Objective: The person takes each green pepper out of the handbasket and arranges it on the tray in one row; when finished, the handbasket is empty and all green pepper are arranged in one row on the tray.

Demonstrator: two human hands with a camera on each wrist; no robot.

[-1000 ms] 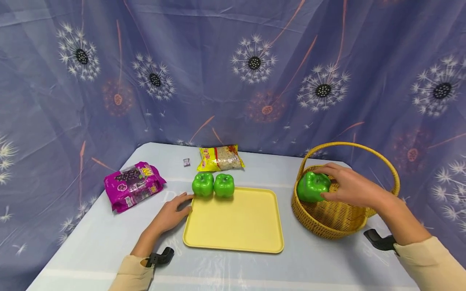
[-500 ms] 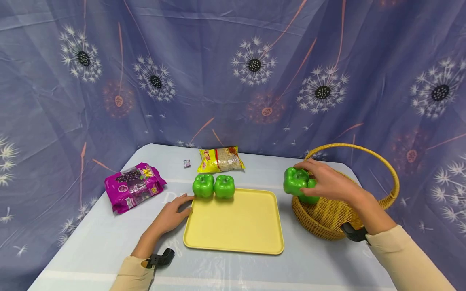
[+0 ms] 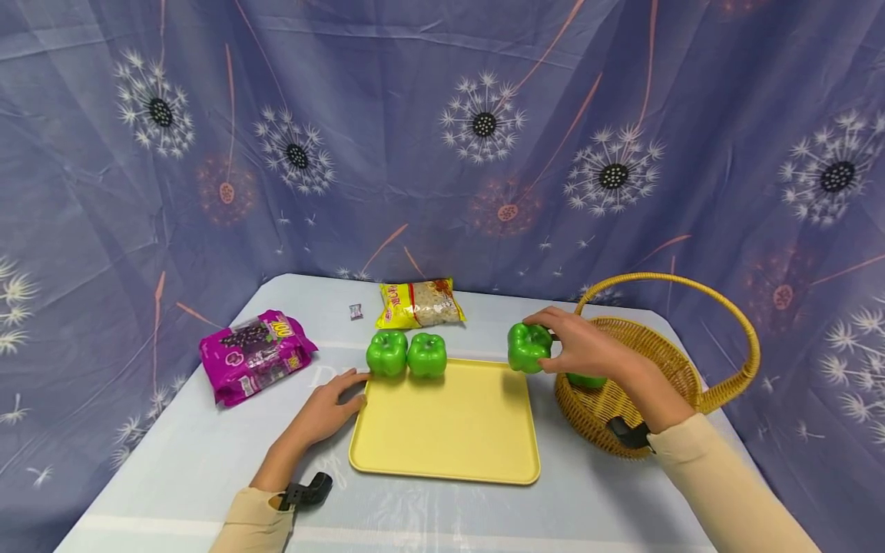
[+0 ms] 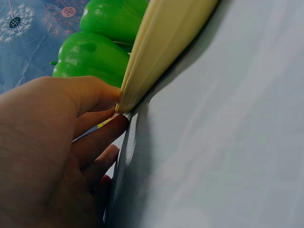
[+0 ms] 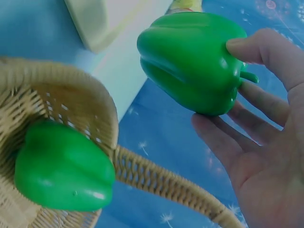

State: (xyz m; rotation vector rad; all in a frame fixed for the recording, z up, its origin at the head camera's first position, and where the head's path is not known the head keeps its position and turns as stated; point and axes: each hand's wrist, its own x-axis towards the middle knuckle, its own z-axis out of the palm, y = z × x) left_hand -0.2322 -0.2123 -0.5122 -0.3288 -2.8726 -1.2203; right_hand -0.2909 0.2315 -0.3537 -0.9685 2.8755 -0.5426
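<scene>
My right hand holds a green bell pepper by its stem end, thumb on one side and fingers on the other. It hangs above the far right corner of the yellow tray. Another green bell pepper lies in the wicker basket, partly hidden by my right arm in the head view. Two more bell peppers, a left one and a right one, stand side by side at the tray's far left. My left hand rests at the tray's left rim, thumb and fingertips touching it.
The basket's tall arched handle rises at the right. A purple grape-print bag lies at the left. Behind the tray are a yellow bag of grains and a tiny packet. A dandelion-print curtain encloses the table.
My right hand has lifted one bell pepper out of the basket and carried it left, over the tray's far right corner. The left hand has stayed at the tray's rim.
</scene>
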